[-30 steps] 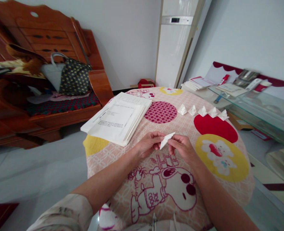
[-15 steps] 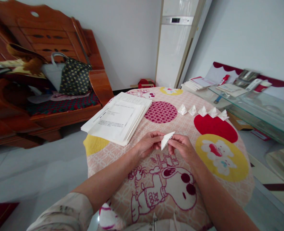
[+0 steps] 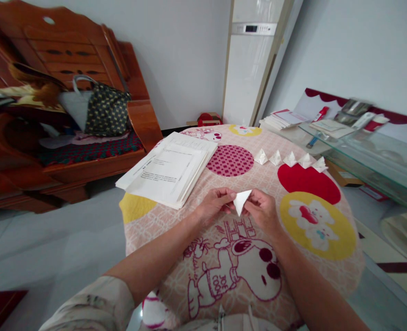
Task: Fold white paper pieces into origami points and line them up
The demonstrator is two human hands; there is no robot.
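A small folded paper triangle [image 3: 241, 201], white, is held between both hands above the table. My left hand [image 3: 217, 202] pinches its left corner between thumb and fingers. On the other side my right hand [image 3: 262, 206] is closed on its right edge, with some fingertips hidden behind the paper. Further back, several folded paper pieces [image 3: 291, 159] with pointed tops stand in a row across the table. To the left lies a stack of printed paper sheets [image 3: 169, 168], its top sheets slightly askew.
The round table wears a patterned tablecloth [image 3: 175, 239] with cartoon figures. At right stands a glass-topped stand [image 3: 372, 156] holding papers, a cup and a metal container. A wooden sofa [image 3: 137, 119] with a bag [image 3: 108, 110] on it is at left. Behind stands a white cabinet-style air conditioner [image 3: 246, 73].
The paper triangle has been turned in my fingers, so a broader flat face shows and one point aims downward. Both hands have stayed nearly in place.
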